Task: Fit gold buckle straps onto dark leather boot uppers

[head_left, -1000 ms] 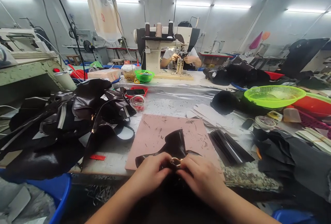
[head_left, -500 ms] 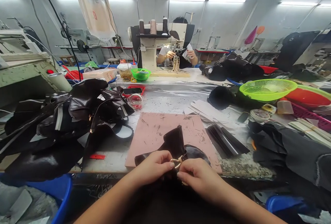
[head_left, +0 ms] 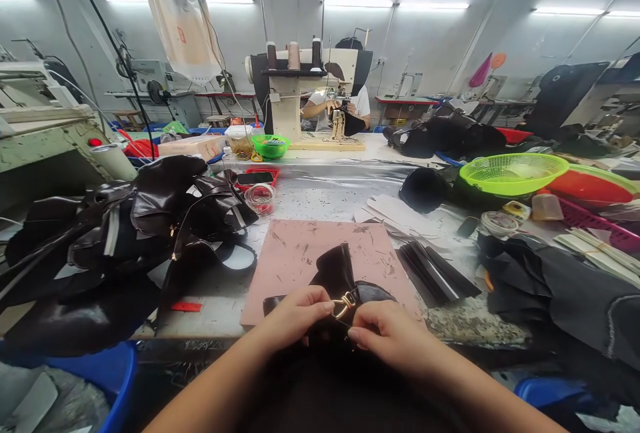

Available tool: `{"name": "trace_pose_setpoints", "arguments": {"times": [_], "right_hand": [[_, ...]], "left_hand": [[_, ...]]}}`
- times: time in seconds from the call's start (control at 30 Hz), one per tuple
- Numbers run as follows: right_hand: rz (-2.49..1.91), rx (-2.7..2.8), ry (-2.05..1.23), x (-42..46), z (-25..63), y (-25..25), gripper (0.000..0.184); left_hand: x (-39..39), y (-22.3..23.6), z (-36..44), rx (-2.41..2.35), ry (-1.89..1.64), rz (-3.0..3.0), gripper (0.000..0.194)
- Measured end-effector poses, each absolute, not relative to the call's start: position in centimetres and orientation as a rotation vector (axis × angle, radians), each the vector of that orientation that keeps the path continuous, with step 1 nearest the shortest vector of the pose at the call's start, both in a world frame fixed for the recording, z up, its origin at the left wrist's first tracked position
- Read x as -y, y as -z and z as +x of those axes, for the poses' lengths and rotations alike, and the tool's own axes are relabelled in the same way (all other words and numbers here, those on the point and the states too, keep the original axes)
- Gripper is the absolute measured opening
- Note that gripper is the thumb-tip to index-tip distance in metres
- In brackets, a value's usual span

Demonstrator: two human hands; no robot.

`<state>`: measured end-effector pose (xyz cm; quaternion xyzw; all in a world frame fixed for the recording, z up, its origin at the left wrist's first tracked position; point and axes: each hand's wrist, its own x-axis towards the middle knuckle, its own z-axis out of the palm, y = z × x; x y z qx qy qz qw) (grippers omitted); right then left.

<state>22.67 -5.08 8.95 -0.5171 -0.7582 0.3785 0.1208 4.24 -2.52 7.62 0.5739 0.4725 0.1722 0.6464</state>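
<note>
A black glossy leather piece [head_left: 334, 269] lies partly on a pink board [head_left: 285, 253] at the table's front edge. On it is a gold-coloured metal buckle [head_left: 346, 300] with a knot-like shape. My left hand [head_left: 300, 312] is closed, thumb and forefinger pinching the buckle's left end. To the right and slightly below, my right hand [head_left: 387, 332] is closed, its thumb and forefinger pinched on a thin dark strap running under the buckle. Its other fingers are curled. The leather's lower part fades into the dark area below my hands.
Black leather pieces [head_left: 165, 200] are heaped at left, and dark strips [head_left: 437, 270] lie right of the board. Dark fabric pieces [head_left: 560, 280] hang over the right edge. A green basket [head_left: 513, 173] stands behind them. Across the table, a person works at a sewing machine [head_left: 285, 100].
My right hand has shifted slightly right and down, off the buckle's right end, so more of the buckle shows. My left hand keeps its pinch on the buckle.
</note>
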Motion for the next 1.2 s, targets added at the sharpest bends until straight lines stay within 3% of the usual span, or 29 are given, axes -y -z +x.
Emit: {"name": "trace_pose_setpoints", "arguments": {"times": [0.23, 0.37, 0.5, 0.73, 0.9, 1.2], "right_hand": [[-1.507, 2.163, -1.188, 4.3, 23.5, -8.4, 0.023], [-1.298, 2.064, -0.917, 4.0, 23.9, -8.4, 0.011], [-1.042, 2.238, -0.710, 3.8, 23.1, -9.3, 0.021], [-1.149, 2.412, -0.831, 3.4, 21.7, -10.5, 0.024], [-1.111, 2.499, -0.975, 3.4, 21.8, -10.9, 0.045], [-1.136, 2.642, -0.997, 3.5, 22.8, -11.3, 0.046]], "left_hand": [[2.2, -8.2, 3.1, -0.976, -0.335, 1.358, 0.023], [2.4, -8.9, 2.8, -0.886, -0.356, 1.376, 0.029], [3.2, -9.0, 2.8, -0.874, -0.400, 1.523, 0.036], [4.2, -8.5, 3.1, -0.925, -0.502, 1.393, 0.027], [4.1, -8.2, 3.0, -0.906, -0.534, 1.279, 0.024], [4.2, -7.6, 2.8, -0.939, -0.495, 1.298, 0.020]]}}
